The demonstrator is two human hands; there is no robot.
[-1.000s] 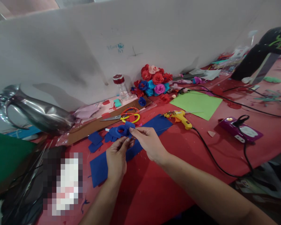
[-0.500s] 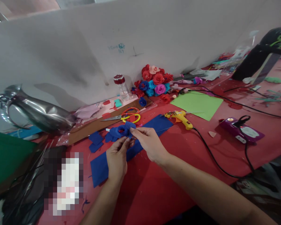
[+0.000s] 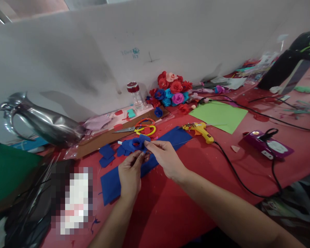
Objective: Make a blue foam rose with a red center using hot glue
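Observation:
Between my hands is a blue paper flower (image 3: 136, 144) with some red at its centre. My left hand (image 3: 130, 167) pinches it from below, fingertips closed on its base. From the right, my right hand (image 3: 164, 155) is closed on a blue petal at the flower's edge. Loose blue paper pieces (image 3: 107, 155) lie to the left of the flower. A long blue paper strip (image 3: 111, 187) runs beneath both hands. Yellow-handled scissors (image 3: 144, 130) rest just beyond the flower, and a yellow glue gun (image 3: 203, 131) lies to the right of the strip.
A bunch of paper flowers (image 3: 174, 88) and a lidded glass jar (image 3: 135, 94) stand near the wall. A metal jug (image 3: 46, 120) leans at left. Green paper (image 3: 219, 115) lies behind the glue gun, whose cord runs to a purple power box (image 3: 268, 144).
Both hands keep their hold on the blue flower, almost unmoved. The whole view has shifted very slightly.

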